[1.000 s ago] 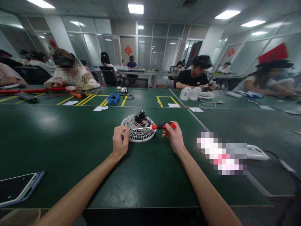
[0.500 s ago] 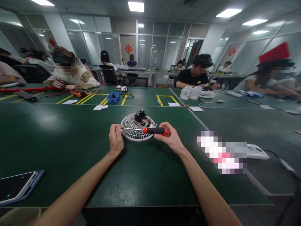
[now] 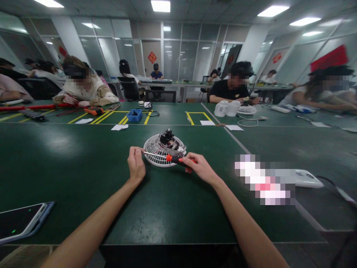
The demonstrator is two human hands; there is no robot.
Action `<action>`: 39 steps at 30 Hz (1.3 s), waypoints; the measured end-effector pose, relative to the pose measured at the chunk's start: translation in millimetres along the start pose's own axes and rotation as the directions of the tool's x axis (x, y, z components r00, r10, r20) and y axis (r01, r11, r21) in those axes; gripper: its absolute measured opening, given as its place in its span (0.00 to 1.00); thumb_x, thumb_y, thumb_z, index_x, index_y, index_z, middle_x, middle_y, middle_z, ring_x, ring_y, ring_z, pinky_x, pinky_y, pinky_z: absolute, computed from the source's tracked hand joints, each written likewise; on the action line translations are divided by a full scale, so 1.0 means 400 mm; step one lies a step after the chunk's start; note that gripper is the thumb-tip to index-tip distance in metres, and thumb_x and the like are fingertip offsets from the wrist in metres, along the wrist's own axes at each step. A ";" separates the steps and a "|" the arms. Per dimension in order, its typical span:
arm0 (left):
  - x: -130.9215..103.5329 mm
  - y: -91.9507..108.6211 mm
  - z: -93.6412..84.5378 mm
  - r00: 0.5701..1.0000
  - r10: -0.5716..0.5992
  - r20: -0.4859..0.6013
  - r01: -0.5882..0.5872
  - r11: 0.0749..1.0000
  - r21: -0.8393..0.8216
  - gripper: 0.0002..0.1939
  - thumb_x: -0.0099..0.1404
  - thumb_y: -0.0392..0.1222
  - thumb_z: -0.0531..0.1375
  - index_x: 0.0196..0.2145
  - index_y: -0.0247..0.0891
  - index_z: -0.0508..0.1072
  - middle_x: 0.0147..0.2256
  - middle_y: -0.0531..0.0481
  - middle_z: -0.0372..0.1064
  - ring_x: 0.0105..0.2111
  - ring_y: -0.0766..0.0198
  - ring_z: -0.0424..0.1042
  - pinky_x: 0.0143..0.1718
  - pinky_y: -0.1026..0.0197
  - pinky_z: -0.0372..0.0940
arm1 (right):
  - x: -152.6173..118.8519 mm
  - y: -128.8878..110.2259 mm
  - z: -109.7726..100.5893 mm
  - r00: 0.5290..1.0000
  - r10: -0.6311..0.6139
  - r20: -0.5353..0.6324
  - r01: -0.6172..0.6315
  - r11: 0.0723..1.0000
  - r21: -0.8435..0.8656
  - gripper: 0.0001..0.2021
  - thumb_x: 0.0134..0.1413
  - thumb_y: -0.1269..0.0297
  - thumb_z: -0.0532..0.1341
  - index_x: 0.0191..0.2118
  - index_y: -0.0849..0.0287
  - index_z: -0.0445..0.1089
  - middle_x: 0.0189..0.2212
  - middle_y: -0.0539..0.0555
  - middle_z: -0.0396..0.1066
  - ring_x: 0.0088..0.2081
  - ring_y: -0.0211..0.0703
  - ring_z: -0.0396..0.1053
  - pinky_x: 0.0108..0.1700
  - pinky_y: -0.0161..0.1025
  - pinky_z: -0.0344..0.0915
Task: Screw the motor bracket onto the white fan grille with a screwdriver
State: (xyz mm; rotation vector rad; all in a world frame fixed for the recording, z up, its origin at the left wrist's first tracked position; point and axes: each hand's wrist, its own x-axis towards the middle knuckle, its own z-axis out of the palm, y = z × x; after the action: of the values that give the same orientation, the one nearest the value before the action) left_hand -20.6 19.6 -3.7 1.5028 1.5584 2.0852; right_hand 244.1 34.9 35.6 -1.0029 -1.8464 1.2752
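Observation:
A screwdriver (image 3: 175,159) with a red and black handle is held level between my two hands. My right hand (image 3: 196,165) is closed round its handle, fingers partly hidden. At the other end, my left hand (image 3: 136,163) pinches the tip of the metal shaft; whatever else those fingers hold is too small to tell. Just beyond the screwdriver, a round white fan grille (image 3: 154,150) lies on the green table, bearing a black motor assembly (image 3: 167,138) with loose wires.
A phone (image 3: 25,219) lies at the near left. On the right are a blurred-out bright object (image 3: 262,182) and a white device (image 3: 308,178) with a cable. Farther back stand a blue bin (image 3: 134,115) and white containers (image 3: 221,108); people sit across the table.
My right hand has turned and shifted slightly down on the handle, and the handle end now tilts lower. My left hand stays at the shaft tip.

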 end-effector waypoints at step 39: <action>0.118 0.084 0.120 0.860 0.315 0.402 -0.299 0.949 -0.102 0.18 0.73 0.49 0.54 0.26 0.40 0.67 0.22 0.53 0.62 0.23 0.65 0.61 0.27 0.60 0.57 | -0.009 -0.030 -0.139 0.991 -0.086 -0.105 0.057 0.966 -0.251 0.15 0.57 0.48 0.68 0.36 0.54 0.71 0.33 0.50 0.71 0.33 0.43 0.66 0.36 0.41 0.62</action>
State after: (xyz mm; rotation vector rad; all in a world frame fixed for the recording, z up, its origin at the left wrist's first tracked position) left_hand 6.8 64.1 50.3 2.1270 1.1784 1.7473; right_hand 290.4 53.2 63.3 -1.1051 -1.9659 0.9389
